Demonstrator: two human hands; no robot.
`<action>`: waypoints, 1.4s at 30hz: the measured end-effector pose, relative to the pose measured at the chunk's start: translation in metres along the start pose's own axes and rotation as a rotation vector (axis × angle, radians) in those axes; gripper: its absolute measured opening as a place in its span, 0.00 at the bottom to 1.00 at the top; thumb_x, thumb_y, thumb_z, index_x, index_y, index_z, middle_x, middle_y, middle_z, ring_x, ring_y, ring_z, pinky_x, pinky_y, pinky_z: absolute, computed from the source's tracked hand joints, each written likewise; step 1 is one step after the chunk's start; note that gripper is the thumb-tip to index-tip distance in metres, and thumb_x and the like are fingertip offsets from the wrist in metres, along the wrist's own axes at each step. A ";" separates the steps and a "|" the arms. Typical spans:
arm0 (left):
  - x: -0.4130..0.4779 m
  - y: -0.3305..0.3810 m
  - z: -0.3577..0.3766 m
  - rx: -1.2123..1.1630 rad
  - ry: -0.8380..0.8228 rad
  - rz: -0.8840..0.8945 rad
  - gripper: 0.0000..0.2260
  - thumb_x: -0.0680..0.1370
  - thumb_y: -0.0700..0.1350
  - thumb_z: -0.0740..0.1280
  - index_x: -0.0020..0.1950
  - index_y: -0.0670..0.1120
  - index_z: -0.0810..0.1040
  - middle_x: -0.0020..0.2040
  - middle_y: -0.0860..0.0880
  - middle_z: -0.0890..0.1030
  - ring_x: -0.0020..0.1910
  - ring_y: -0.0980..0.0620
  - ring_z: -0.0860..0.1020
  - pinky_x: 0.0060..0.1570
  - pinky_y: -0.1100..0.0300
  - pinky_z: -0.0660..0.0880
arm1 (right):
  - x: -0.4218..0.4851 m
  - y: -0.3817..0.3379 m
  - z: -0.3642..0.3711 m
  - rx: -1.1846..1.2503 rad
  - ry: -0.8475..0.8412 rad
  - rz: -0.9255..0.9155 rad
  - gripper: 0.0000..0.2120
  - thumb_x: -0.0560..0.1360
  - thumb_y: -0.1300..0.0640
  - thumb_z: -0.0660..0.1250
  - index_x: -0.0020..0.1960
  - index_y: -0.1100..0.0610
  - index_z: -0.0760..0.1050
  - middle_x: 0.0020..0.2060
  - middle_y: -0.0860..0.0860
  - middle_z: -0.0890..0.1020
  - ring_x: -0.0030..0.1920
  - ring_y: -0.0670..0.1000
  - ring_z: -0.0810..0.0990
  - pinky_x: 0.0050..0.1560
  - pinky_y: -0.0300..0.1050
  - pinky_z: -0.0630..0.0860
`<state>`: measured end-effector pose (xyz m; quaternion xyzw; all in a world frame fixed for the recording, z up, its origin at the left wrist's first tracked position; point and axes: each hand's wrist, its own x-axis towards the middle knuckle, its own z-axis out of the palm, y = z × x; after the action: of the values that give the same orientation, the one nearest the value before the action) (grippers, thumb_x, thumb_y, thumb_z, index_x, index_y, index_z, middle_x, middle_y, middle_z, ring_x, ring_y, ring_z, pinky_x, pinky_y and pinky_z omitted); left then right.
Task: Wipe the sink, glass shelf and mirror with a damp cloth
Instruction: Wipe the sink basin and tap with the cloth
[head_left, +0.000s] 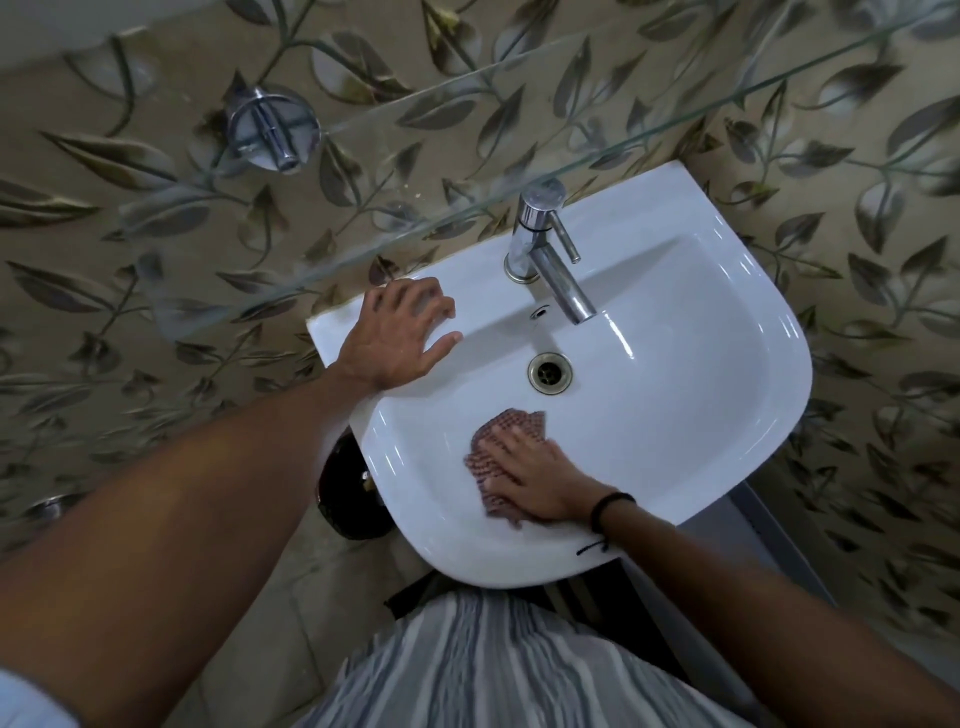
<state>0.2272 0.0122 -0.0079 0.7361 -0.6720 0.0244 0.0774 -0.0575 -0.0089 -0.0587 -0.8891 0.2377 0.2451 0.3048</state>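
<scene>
Grip first: the right hand (530, 473) lies flat with its fingers straight and apart, clamping nothing, pressing a reddish checked cloth (514, 421) against the near inner wall of the white sink (717, 364). Part of the cloth shows past the fingertips, towards the drain (549, 370), which lies just beyond it; the tap (550, 260) stands farther back on the rear ledge. The left hand (395, 332) rests with fingers spread on the sink's left rear rim, holding nothing, seemingly as a brace. Sink wiping looks to be under way, with the far and right parts of the bowl lying ahead and to the right of the cloth. Beyond the tap, the glass shelf (519, 140) runs with its long axis slanting from lower left to upper right; the left hand is nearer to it, but the cloth is with the right. No mirror is in view.
</scene>
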 end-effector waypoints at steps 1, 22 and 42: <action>0.000 0.000 0.000 -0.001 -0.003 0.001 0.16 0.81 0.63 0.58 0.60 0.54 0.73 0.65 0.53 0.71 0.64 0.46 0.69 0.59 0.49 0.65 | 0.002 0.017 -0.001 -0.054 0.020 0.050 0.32 0.81 0.34 0.45 0.82 0.44 0.44 0.82 0.47 0.44 0.81 0.52 0.42 0.76 0.65 0.50; 0.000 0.002 0.001 -0.015 -0.001 0.000 0.15 0.81 0.62 0.61 0.60 0.54 0.73 0.64 0.53 0.71 0.64 0.46 0.69 0.60 0.48 0.65 | -0.030 0.013 -0.009 -0.100 -0.163 0.058 0.39 0.74 0.27 0.34 0.81 0.41 0.44 0.81 0.45 0.41 0.81 0.51 0.38 0.77 0.62 0.45; 0.000 0.000 0.003 -0.033 0.000 -0.008 0.15 0.81 0.62 0.61 0.60 0.54 0.72 0.65 0.53 0.71 0.64 0.45 0.69 0.60 0.47 0.65 | -0.051 0.079 -0.045 -0.263 -0.072 0.395 0.33 0.80 0.35 0.42 0.82 0.46 0.46 0.82 0.49 0.47 0.81 0.54 0.46 0.77 0.64 0.50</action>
<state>0.2266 0.0122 -0.0105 0.7373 -0.6695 0.0128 0.0896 -0.1288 -0.0800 -0.0314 -0.8482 0.3619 0.3602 0.1409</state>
